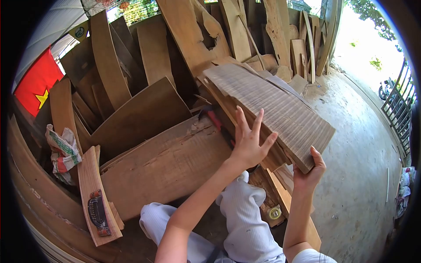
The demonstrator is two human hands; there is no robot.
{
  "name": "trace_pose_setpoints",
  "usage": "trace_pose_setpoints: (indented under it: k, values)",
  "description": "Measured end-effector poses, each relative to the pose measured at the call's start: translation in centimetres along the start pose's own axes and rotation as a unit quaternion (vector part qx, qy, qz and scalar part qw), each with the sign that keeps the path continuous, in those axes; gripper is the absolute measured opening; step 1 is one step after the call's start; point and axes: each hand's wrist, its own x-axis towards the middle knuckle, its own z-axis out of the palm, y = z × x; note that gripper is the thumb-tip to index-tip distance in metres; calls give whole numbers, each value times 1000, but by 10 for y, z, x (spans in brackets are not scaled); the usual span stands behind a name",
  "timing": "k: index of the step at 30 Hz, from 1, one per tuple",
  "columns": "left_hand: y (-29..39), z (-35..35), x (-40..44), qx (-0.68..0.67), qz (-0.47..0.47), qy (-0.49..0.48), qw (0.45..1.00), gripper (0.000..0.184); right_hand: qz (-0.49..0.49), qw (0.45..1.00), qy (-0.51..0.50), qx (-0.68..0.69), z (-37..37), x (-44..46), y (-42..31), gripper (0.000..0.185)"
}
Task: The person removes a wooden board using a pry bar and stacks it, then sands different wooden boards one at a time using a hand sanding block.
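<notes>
A thick, rough-sawn wooden board (272, 105) lies tilted on top of a stack of boards, right of centre. My right hand (309, 170) grips its near right corner, with the thumb on the top edge and the other fingers mostly hidden underneath. Beside its left edge, my left hand (252, 142) has its fingers spread and holds nothing. A red-handled tool (214, 119) lies partly hidden behind the stack. Left of my left hand is a wide flat plank (162, 164) with a cracked, rough far edge.
Many planks (153, 52) lean along the back. At the left are a curved board with a black-handled tool (98, 212), a crumpled sack (63, 151) and a red flag (38, 83). A round yellow tape measure (274, 213) sits near my knee. Concrete floor (355, 144) extends to a metal gate (397, 105).
</notes>
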Motion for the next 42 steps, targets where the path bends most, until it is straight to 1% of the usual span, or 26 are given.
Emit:
trace_pose_setpoints:
  k: [2,3,8,10,11,13,14,15,17,18,20,22,24,26,28,29,30,32,34,35,36,37,38,39,40,42]
  values:
    - [2,14,4,-34,-1,-26,999,80,-11,1000,9,13,-5,6,3,23]
    - [2,19,5,-20,-11,-60,998,85,-19,1000,24,5,-9,9,3,24]
    - [-1,37,8,5,-4,-83,997,87,-19,999,36,-33,-15,17,-2,27]
    - [0,39,9,-18,-18,-88,996,88,4,992,-16,-123,-13,15,-10,29]
    - [-1,41,9,-18,-21,-87,996,88,7,992,-16,-125,-15,14,-15,29]
    - [-6,46,10,-5,-8,-60,998,89,99,955,-79,-269,-22,14,-25,32]
    - [-7,47,9,-3,-10,-55,998,89,73,949,-52,-301,-21,12,-20,34]
    - [-8,47,8,-12,-17,-60,998,89,75,948,-58,-303,-24,15,-20,34]
    - [-9,50,5,-18,-26,-60,998,89,95,909,-62,-402,-34,21,-26,29]
    - [-11,50,5,-28,-19,-60,998,88,96,908,-67,-401,-37,22,-28,29]
    - [-14,47,4,-30,-13,-70,997,87,130,847,-65,-511,-39,23,-28,32]
    - [-16,41,3,-47,-7,-77,996,86,106,854,-78,-502,-40,20,-24,35]
    - [-14,28,-6,-72,-2,-83,994,85,78,877,-62,-470,-43,20,-22,42]
    - [-13,-4,-28,22,9,-163,986,81,67,878,-64,-470,-54,25,-18,42]
    - [-11,-46,-57,8,13,-124,992,76,60,911,-51,-406,-61,23,-12,42]
    - [-20,-65,-74,33,-7,-97,995,75,57,921,-34,-384,-60,19,-10,39]
    - [-29,-87,-93,59,-30,-69,995,74,13,943,-23,-333,-58,12,-1,37]
    - [-59,-135,-137,108,-138,-18,984,72,-51,964,-1,-262,-61,-1,13,32]
    - [-86,-186,-187,223,-259,70,937,71,-67,968,23,-243,-67,-13,27,30]
    - [-109,-211,-221,295,-292,112,903,69,-77,967,-1,-244,-67,-20,37,29]
    - [-119,-239,-251,367,-339,140,855,71,-38,974,3,-221,-60,-28,46,29]
    - [-123,-262,-277,391,-397,172,812,72,2,980,9,-199,-51,-38,53,30]
    - [-129,-288,-303,422,-457,176,763,72,35,983,21,-178,-38,-46,62,32]
    - [-124,-301,-320,443,-538,194,691,72,53,982,-8,-183,-42,-43,72,32]
    - [-133,-313,-349,477,-559,212,644,74,68,980,-36,-186,-46,-39,83,33]
    - [-131,-329,-377,438,-634,211,601,75,98,979,-43,-172,-12,-57,98,24]
